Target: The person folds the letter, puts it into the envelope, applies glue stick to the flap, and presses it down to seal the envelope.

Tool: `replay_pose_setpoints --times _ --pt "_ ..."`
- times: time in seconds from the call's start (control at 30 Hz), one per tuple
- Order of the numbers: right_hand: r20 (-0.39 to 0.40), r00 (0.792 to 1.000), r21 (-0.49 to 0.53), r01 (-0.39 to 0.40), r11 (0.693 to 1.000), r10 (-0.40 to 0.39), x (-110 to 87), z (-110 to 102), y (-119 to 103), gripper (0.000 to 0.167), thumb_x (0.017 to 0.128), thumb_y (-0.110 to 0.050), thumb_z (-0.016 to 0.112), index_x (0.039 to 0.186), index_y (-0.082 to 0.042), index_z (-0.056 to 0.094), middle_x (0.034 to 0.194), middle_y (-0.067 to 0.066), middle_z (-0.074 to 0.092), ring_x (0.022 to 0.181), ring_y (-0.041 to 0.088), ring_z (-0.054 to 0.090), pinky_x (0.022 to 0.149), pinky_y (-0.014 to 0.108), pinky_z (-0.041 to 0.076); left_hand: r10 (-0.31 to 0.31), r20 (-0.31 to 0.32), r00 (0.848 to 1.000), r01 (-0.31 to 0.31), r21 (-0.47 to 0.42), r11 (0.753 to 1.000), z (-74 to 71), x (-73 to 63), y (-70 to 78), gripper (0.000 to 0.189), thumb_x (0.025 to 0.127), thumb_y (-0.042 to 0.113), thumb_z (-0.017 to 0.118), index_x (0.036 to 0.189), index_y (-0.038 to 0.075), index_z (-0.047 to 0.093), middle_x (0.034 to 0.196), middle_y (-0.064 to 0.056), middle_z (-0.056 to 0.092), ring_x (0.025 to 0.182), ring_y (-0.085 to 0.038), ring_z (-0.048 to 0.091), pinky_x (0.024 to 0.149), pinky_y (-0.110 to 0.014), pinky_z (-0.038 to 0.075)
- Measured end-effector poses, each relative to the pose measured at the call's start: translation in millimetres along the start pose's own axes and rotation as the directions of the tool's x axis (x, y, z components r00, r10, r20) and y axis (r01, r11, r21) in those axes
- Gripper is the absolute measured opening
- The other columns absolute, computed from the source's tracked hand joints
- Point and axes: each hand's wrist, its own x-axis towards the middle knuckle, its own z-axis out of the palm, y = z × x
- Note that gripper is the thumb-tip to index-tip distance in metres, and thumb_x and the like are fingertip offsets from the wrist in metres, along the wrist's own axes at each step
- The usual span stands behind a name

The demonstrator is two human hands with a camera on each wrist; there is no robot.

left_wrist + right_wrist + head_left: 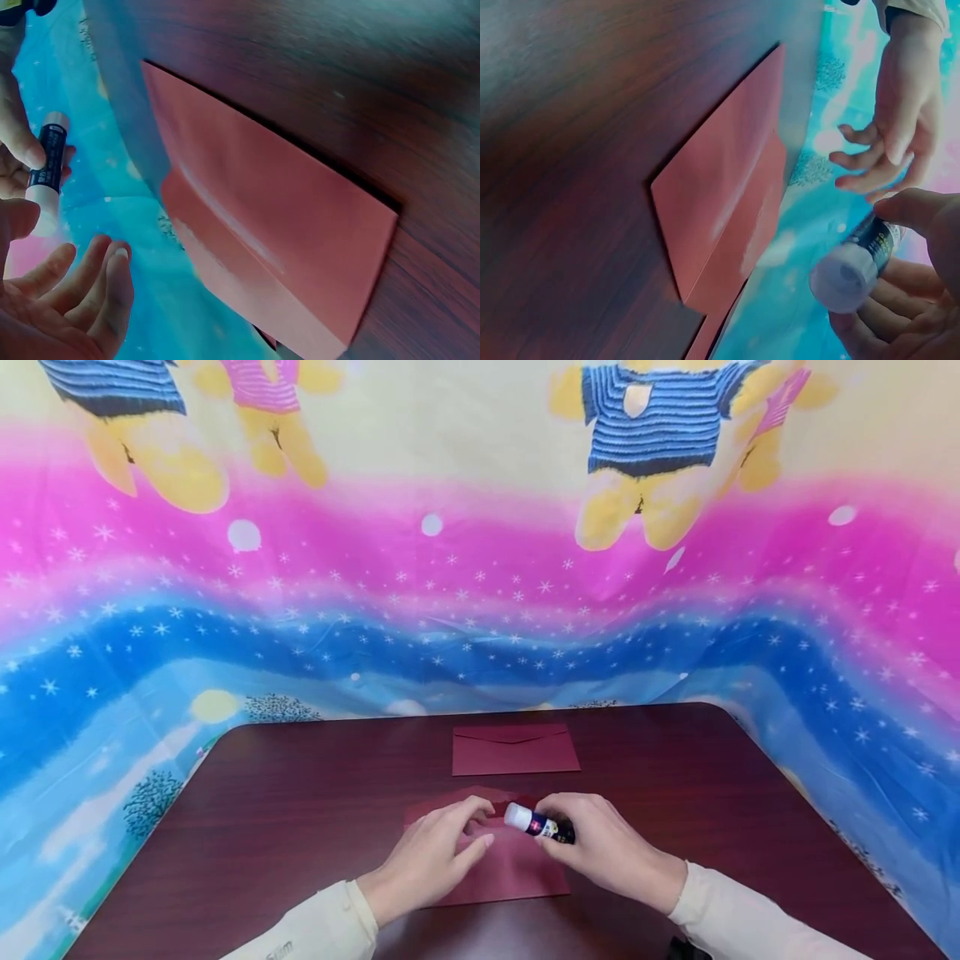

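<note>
A glue stick (538,823) with a dark label and a whitish cap is pinched between the thumb and fingers of my right hand (611,850). The cap end points toward my left hand (429,858), whose fingers are loosely bent and hold nothing. In the left wrist view, the left fingers (112,300) are apart from the glue stick (48,161). Below both hands lies a dark red envelope (513,870) with its flap unfolded toward the far side. Pale streaks run along the flap fold of this envelope (724,195) in the right wrist view.
A second red envelope (516,755), flap folded down, lies farther back on the dark wooden table (315,793). A patterned cloth (420,593) hangs behind and around the table. A small black object (686,948) shows at the bottom edge, beside the right sleeve.
</note>
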Motion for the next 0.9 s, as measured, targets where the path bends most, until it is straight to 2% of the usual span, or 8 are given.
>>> replay_pose_setpoints --times 0.2,0.4,0.67,0.9 --pt "0.042 0.995 0.052 -0.093 0.994 0.090 -0.7 -6.9 11.3 0.014 0.088 -0.017 0.077 0.100 -0.014 0.071 0.086 -0.008 0.073 0.073 -0.004 0.062 0.063 0.020 0.051 0.075 -0.019 0.997 -0.071 0.156 0.985 4.4 -3.9 -7.7 0.026 0.097 0.027 0.067 0.120 0.015 0.067 0.112 0.000 0.073 0.100 -0.014 0.070 0.083 -0.036 0.059" --pt "0.050 0.985 0.054 -0.169 0.984 0.166 -1.2 -12.7 21.8 0.014 0.088 -0.021 0.078 0.097 -0.012 0.072 0.081 -0.007 0.072 0.066 -0.002 0.060 0.058 0.020 0.050 0.165 -0.045 0.985 -0.146 0.282 0.948 9.5 -5.7 -11.2 0.028 0.095 0.026 0.069 0.119 0.014 0.069 0.112 0.003 0.073 0.099 -0.013 0.070 0.079 -0.033 0.059" --pt "-0.020 0.975 0.005 -0.220 0.975 0.220 -0.8 -18.5 41.1 0.015 0.086 -0.021 0.079 0.094 -0.010 0.073 0.073 -0.008 0.066 0.062 0.002 0.055 0.054 0.022 0.048 0.247 -0.070 0.967 -0.206 0.363 0.909 11.9 -3.8 -15.2 0.029 0.093 0.027 0.071 0.119 0.014 0.070 0.111 0.003 0.074 0.095 -0.013 0.070 0.080 -0.031 0.059" --pt "-0.039 0.954 0.019 -0.298 0.954 0.299 -0.5 -25.2 63.0 0.017 0.086 -0.020 0.079 0.094 -0.006 0.074 0.076 -0.002 0.067 0.065 0.009 0.058 0.053 0.024 0.050 0.252 -0.050 0.966 -0.210 0.410 0.888 15.1 -3.1 -22.3 0.032 0.093 0.029 0.071 0.122 0.013 0.071 0.113 0.001 0.074 0.096 -0.014 0.070 0.082 -0.032 0.059"
